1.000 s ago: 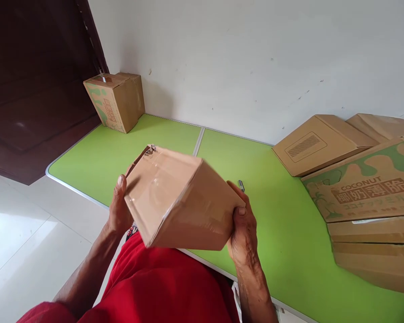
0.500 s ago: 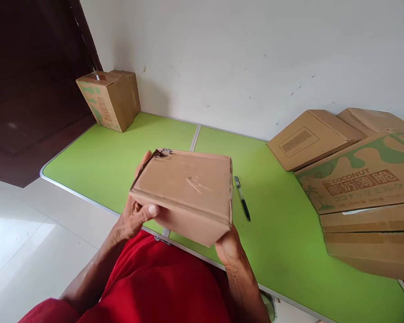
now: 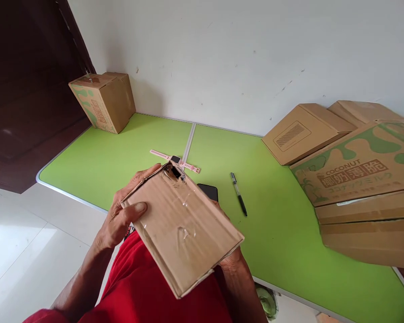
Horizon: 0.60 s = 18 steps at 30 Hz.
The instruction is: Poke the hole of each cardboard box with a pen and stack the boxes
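Note:
Both hands hold a small brown cardboard box [image 3: 180,231] with shiny tape on it, above the near edge of a green table [image 3: 282,233]. My left hand [image 3: 123,213] grips its left corner, thumb on top and fingers behind. My right hand [image 3: 232,264] supports it from below, mostly hidden under the box. The box is tilted with a broad face toward me. A torn spot shows at its far corner.
On the table lie a pink watch [image 3: 175,160], a dark phone [image 3: 209,191] partly behind the box, and a black pen [image 3: 238,199]. A printed carton [image 3: 101,101] stands at the far left; flattened cartons [image 3: 359,179] are stacked at the right.
The box has been turned in my hands so a broad face points up and toward me. The watch and phone have come into sight behind it.

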Motion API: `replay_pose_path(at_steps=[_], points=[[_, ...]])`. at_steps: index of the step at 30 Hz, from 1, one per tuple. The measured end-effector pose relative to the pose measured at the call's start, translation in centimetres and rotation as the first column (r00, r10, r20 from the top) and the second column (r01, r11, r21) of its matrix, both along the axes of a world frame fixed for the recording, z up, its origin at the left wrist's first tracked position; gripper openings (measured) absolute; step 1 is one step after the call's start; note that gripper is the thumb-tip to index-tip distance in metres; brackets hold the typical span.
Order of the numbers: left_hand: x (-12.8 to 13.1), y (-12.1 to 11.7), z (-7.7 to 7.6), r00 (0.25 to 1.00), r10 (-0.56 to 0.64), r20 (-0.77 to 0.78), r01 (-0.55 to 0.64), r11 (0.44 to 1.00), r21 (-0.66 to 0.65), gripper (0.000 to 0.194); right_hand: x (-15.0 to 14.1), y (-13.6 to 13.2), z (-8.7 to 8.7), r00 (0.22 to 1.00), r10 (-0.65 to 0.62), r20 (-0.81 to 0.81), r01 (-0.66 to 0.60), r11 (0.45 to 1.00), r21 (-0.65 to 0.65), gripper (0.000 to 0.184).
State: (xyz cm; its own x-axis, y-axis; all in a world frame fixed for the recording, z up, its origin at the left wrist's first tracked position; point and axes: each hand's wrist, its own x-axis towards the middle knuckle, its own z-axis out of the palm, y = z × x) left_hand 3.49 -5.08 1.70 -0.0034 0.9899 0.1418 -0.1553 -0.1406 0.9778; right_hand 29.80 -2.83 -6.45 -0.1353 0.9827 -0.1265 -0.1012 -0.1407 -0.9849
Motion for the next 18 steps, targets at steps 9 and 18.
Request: replay_pose_path(at_steps=[9, 18], points=[[-0.6, 0.2, 1.9, 0.975, -0.046, -0.216, 0.079, 0.986, 0.148, 0.042, 0.3, -0.9, 3.2, 0.987, 0.146, 0.072, -0.139, 0.985, -0.099, 0.045], [2.9, -3.3, 6.7, 0.921, 0.076, -0.382, -0.06, 0.997, 0.053, 0.031, -0.3, -3.3, 11.1, 0.982, 0.179, 0.067, -0.188, 0.966, 0.178, 0.067]])
